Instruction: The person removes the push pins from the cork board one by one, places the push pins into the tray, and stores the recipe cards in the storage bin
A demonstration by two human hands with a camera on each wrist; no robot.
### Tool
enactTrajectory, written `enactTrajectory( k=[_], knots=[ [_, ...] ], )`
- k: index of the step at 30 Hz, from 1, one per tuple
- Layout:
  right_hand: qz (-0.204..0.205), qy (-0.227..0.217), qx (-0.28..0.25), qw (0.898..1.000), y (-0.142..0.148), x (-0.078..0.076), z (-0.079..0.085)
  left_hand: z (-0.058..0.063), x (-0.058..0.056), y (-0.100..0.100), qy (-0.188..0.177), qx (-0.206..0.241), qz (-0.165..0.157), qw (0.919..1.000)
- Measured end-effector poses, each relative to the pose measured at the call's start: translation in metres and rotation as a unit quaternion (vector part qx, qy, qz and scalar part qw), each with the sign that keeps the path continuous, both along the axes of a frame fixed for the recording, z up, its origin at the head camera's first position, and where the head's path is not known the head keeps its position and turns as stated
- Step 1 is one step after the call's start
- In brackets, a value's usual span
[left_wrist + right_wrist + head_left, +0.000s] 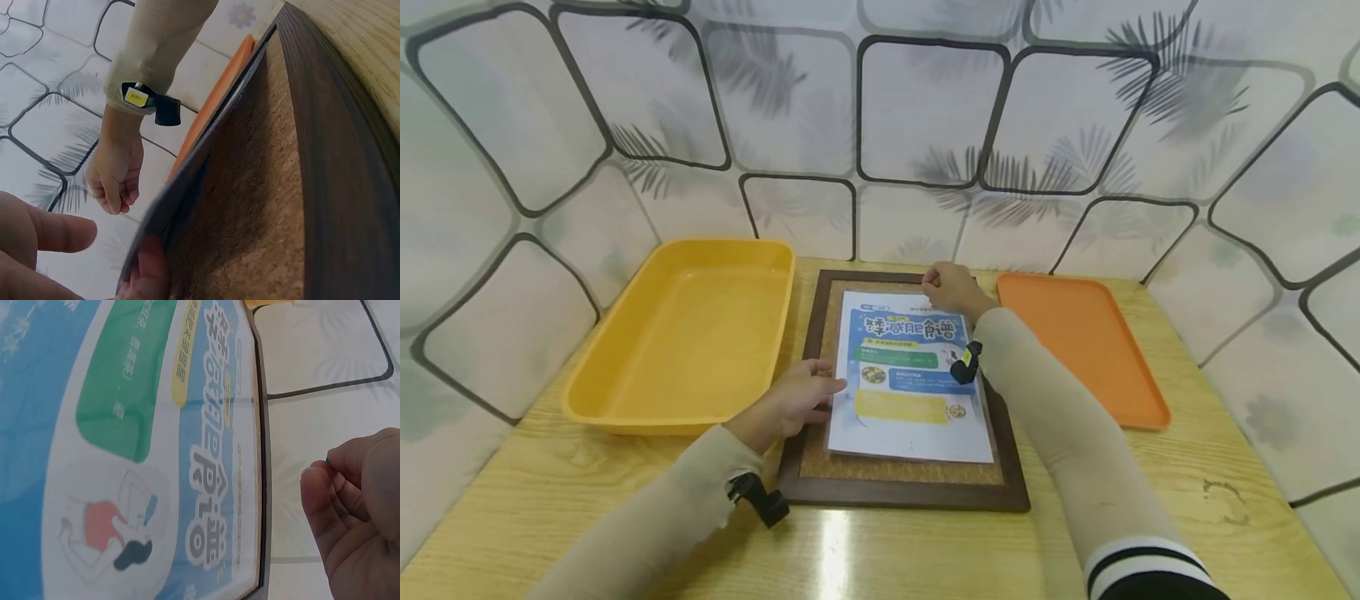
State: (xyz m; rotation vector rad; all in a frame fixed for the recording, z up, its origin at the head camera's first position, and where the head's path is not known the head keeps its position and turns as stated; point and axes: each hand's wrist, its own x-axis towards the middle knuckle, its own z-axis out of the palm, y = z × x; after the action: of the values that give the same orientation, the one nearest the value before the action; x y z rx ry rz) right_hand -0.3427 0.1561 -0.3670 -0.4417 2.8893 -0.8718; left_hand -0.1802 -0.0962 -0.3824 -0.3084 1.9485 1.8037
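A glossy printed sheet [917,446] in blue, green and yellow lies over a cork board [902,471] with a dark brown frame. My left hand [793,400] is at the sheet's left edge. In the left wrist view its fingers [150,265] are under the raised edge of the sheet, while the thumb stands straight and apart from it. Above the sheet's top edge, my right hand [955,290] pinches a tiny teal object [328,460] between thumb and forefinger. Most of that object is hidden by the fingertips, so its kind is unclear.
To the left of the board stands a deep yellow tray [576,400]. A flat orange tray [1075,350] lies to the right, partly behind the right forearm. Patterned white walls [925,108] rise behind and beside the wooden table [1217,500].
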Motion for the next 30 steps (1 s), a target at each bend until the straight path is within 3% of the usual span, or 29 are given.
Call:
enactTrajectory(
  k=[17,30],
  knots=[
    [-0.001,0.018,0.006,1.000,0.020,0.011,0.006,-0.002,-0.003,0.005,-0.002,-0.034,-0.003,0.9994],
    [0.005,0.009,0.017,1.000,0.038,0.020,0.010,0.002,-0.002,0.006,0.031,-0.021,-0.008,0.9993]
  ],
)
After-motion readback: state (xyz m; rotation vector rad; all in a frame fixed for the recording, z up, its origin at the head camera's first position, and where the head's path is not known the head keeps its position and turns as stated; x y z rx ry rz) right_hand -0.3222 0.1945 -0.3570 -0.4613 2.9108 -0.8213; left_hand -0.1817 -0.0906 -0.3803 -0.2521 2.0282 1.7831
